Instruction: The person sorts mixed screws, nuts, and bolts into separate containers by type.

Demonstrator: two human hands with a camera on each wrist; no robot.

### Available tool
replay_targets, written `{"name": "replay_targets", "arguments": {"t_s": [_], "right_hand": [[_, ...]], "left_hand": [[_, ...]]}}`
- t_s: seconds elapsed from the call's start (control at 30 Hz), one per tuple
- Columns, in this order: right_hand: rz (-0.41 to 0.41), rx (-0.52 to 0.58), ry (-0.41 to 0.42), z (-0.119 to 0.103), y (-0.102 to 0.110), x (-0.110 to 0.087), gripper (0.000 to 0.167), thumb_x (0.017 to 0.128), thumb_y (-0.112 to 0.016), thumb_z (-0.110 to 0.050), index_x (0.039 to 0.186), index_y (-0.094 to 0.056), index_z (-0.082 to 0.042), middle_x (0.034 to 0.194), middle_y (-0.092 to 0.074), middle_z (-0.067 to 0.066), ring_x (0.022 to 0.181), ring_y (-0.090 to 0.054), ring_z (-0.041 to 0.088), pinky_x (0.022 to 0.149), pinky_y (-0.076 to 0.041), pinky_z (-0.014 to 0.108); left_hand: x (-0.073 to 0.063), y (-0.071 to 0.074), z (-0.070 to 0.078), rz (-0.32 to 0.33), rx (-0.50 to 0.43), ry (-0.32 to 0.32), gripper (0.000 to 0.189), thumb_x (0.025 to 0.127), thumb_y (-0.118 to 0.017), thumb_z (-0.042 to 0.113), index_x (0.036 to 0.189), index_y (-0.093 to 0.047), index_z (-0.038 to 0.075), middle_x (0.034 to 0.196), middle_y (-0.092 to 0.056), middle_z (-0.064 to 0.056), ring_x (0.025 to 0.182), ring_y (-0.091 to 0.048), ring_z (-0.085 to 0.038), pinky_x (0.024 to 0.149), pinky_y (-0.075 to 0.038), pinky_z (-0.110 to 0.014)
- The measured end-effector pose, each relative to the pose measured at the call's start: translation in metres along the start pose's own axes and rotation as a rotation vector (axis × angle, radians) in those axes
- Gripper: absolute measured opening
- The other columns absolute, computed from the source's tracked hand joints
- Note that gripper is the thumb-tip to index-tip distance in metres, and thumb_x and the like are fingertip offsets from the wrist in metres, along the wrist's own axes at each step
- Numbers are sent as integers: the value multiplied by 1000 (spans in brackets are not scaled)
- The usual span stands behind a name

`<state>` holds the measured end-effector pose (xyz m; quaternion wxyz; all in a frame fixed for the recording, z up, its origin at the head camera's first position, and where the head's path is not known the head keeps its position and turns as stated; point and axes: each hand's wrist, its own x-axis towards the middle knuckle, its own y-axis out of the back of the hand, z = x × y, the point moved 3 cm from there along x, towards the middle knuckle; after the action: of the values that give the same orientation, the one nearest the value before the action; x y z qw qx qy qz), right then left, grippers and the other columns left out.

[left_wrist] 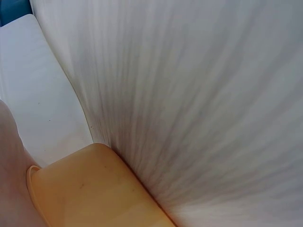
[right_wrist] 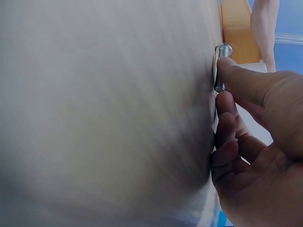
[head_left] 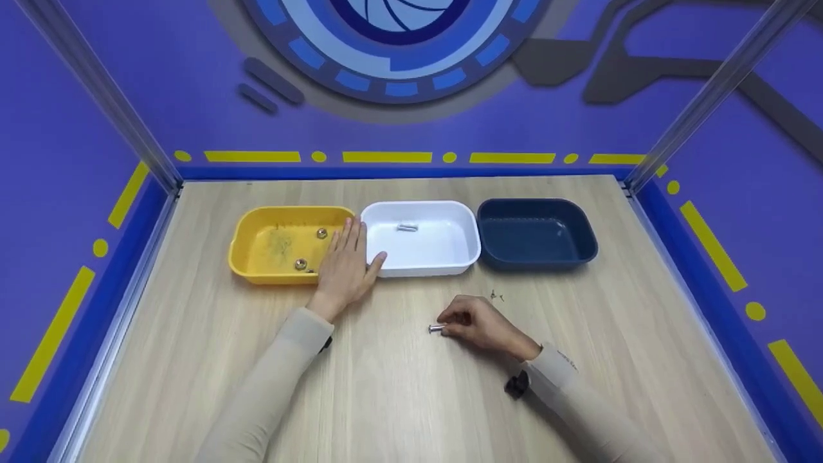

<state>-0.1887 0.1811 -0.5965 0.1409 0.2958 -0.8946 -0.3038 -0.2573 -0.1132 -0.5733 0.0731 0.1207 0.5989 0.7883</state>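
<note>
Bolt (head_left: 436,328) at R hand (head_left: 487,325) fingertips, hd exposed

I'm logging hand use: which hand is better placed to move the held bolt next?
Likely the right hand: it pinches the bolt. The left hand lies over the adjoining edges of the yellow tray and white tray, away from the bolt.

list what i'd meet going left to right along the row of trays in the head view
Yellow tray, left hand, white tray, dark blue tray.
</note>
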Motion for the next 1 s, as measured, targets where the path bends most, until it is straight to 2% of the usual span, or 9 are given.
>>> {"name": "replay_targets", "arguments": {"t_s": [0.2,0.37,0.43,0.6,0.87,1.0], "right_hand": [[16,58,-15,5,-3,-3,14,90,-87,-9,103,-86,-8,92,-76,4,82,-60,8,70,-46,16],[40,105,-43,7,-5,-5,8,89,-87,-8,97,-87,-9,90,-75,4,84,-63,7,72,-49,15],[48,103,-34,8,-6,-5,7,90,-86,-7,96,-87,-9,89,-74,4,85,-62,7,73,-49,16],[53,73,-20,7,-7,-3,7,90,-85,-7,95,-87,-12,89,-75,2,86,-63,10,76,-48,18],[48,65,-34,7,-6,0,11,90,-85,-5,94,-86,-16,91,-75,2,89,-65,17,78,-49,20],[47,58,-25,6,-6,0,8,91,-84,-6,93,-86,-14,90,-75,3,87,-64,18,76,-48,21]], "left_hand": [[0,0,1,23,-5,-2,86,113,-27,60,167,-20,-5,177,-16,-24,167,-10,-36,137,-15,-52],[0,-3,2,-2,-2,2,88,112,-24,62,168,-17,-5,179,-11,-22,167,-6,-34,137,-12,-50],[0,-3,1,-16,3,7,88,112,-23,63,169,-15,-4,179,-7,-21,167,-5,-33,138,-10,-50],[0,-2,1,-4,-13,6,87,112,-25,61,168,-16,-4,179,-5,-21,167,-7,-34,138,-11,-50],[0,0,1,14,-7,9,86,112,-25,61,168,-18,-4,178,-13,-23,167,-9,-35,137,-13,-51],[0,-1,1,-3,-11,14,87,112,-23,62,169,-15,-3,179,-6,-20,167,-5,-33,138,-11,-50]]}}
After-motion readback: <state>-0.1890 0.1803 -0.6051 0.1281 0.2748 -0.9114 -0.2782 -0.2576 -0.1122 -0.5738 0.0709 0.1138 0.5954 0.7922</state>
